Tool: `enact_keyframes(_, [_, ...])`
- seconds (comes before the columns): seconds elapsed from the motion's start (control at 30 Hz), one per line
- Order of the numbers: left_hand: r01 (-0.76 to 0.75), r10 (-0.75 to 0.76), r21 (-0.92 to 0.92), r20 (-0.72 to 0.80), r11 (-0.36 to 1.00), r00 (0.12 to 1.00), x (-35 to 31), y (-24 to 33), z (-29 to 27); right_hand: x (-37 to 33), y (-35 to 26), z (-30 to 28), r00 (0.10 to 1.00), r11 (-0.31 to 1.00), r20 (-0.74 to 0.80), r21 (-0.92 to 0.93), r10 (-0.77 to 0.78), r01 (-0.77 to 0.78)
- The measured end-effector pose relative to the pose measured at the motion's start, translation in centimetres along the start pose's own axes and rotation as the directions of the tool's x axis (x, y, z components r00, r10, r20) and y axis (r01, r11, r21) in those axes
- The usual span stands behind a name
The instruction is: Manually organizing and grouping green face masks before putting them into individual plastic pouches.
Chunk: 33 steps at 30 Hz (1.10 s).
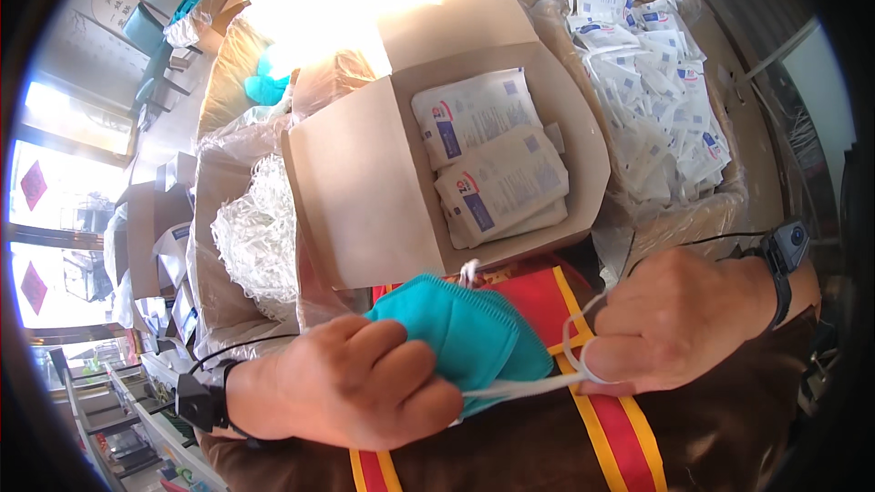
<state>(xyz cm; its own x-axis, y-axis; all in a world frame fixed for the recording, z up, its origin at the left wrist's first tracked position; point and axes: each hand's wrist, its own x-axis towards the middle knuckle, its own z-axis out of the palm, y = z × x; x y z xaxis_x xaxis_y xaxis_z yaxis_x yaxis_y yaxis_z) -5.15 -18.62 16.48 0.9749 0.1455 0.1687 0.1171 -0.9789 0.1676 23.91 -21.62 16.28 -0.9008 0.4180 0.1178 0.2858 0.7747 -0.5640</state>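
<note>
A teal folded face mask (456, 323) is held up in front of my lap. My left hand (378, 387) is closed at its left side, covering that edge, and a white strap (519, 389) runs from there to the right. My right hand (679, 319), also closed, grips the strap's other end, with a loop of it curling beside the fingers. The strap is drawn fairly straight across the mask's lower part. Just beyond the mask stands an open cardboard box (360, 191) with several white printed packets (501, 187) inside.
To the right is a plastic-lined carton heaped with white packets (656, 100). On the left, another lined carton holds a tangle of white straps (260, 228). Teal pieces (266, 89) lie in a carton farther back. A brown cloth with red and yellow bands (629, 428) covers my lap.
</note>
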Motion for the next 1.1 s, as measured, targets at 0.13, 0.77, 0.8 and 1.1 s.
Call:
enact_keyframes(0.13, [-0.02,0.02,-0.004,0.027,1.0,0.999,-0.7,0.4,-0.9,-0.9,-0.2,-0.3,0.999,0.994,0.034,0.107,0.011,-0.015])
enact_keyframes(0.77, [0.466,-0.323,0.5,-0.347,0.73,0.88,1.1,-7.0,-0.9,5.0,11.3,5.4,0.643,0.129,-0.157,0.987,0.749,0.091])
enact_keyframes(0.8, [0.461,-0.318,0.503,-0.346,0.731,0.882,1.6,-7.1,-0.8,6.2,11.5,5.4,0.636,0.077,-0.175,0.981,0.752,0.179])
enact_keyframes(1.1, [0.412,-0.235,0.551,-0.364,0.726,0.901,4.3,-8.0,0.4,11.3,10.3,7.8,0.886,-0.057,-0.316,0.933,0.34,0.354])
